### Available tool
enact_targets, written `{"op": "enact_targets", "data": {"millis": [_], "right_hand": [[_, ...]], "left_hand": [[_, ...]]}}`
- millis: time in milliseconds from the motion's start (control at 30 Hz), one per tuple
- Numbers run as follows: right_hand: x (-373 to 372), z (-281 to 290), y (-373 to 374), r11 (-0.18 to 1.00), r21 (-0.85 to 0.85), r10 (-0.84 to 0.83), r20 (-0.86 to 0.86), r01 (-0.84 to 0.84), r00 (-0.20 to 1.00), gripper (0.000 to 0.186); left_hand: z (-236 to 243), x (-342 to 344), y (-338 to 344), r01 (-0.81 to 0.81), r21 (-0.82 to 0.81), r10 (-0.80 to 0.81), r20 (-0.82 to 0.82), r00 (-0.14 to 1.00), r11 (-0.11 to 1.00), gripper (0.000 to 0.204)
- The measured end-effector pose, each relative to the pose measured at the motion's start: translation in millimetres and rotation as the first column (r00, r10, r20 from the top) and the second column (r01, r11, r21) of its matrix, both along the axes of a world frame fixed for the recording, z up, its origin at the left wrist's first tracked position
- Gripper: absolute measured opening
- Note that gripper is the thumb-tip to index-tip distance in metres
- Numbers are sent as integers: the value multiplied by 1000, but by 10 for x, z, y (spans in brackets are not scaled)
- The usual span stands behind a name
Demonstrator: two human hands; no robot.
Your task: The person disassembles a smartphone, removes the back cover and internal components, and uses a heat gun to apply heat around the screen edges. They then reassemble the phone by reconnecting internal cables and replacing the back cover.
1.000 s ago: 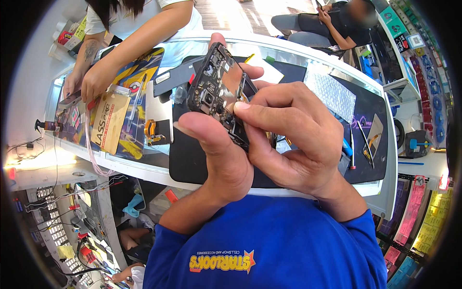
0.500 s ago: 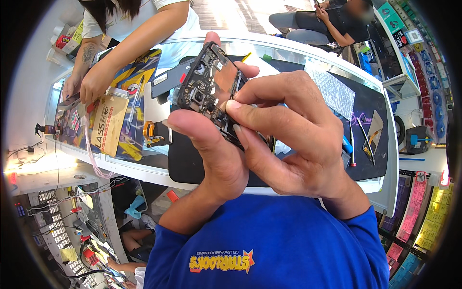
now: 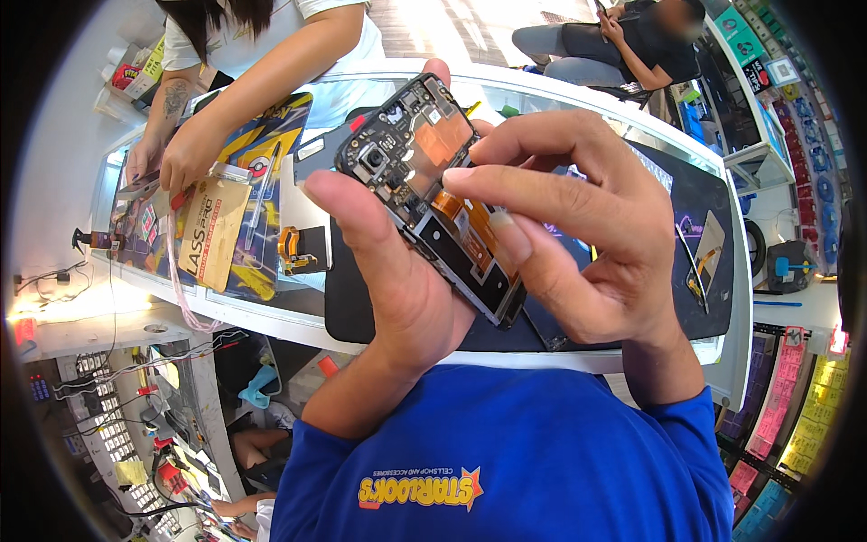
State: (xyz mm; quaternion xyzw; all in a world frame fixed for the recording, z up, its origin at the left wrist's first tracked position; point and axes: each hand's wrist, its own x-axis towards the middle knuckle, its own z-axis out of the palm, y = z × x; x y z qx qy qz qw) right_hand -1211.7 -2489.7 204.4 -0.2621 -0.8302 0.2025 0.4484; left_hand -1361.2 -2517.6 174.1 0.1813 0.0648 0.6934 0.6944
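Observation:
An opened smartphone (image 3: 411, 149) lies tilted in my left hand (image 3: 397, 280), its circuit board, camera and copper-coloured patch facing me. My left thumb stays along the near edge, with other fingertips showing beyond the far edge. An orange flex cable (image 3: 465, 226) runs over the black battery area in the phone's lower half. My right hand (image 3: 587, 217) is curled over the phone's right side, fingertips close together beside the board and the cable's upper end. Whatever those fingertips pinch is too small or hidden to make out. My right thumb hovers over the lower half.
Beneath my hands is a black work mat (image 3: 361, 303) on a white-edged counter. Tweezers (image 3: 691, 266) and a small flex part (image 3: 713, 253) lie at right. Left are another orange flex part (image 3: 291, 244), a tan envelope (image 3: 217, 226) and a co-worker's hands (image 3: 185, 163). Someone sits beyond.
The phone has turned more face-up toward me and shifted right, uncovering its lower half and flex cable. My right hand has moved slightly right, its thumb spreading from the other fingers.

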Motion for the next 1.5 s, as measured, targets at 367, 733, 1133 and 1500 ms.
{"op": "enact_targets", "data": {"millis": [367,733,1133,1500], "right_hand": [[-40,1,-55,997,77,-12,122,2,992,38],[75,-110,-350,994,110,-53,220,30,974,44],[-16,-140,-341,992,114,-77,195,56,978,45],[-58,-123,-251,988,143,-74,165,51,984,44]], "left_hand": [[14,-43,7,11,-34,-13,-39,999,999,105],[-93,-140,36,183,-71,-183,13,983,980,105],[-107,-107,30,66,-2,-66,-85,994,998,107],[-94,-83,64,-3,31,8,-160,987,1000,110]]}}
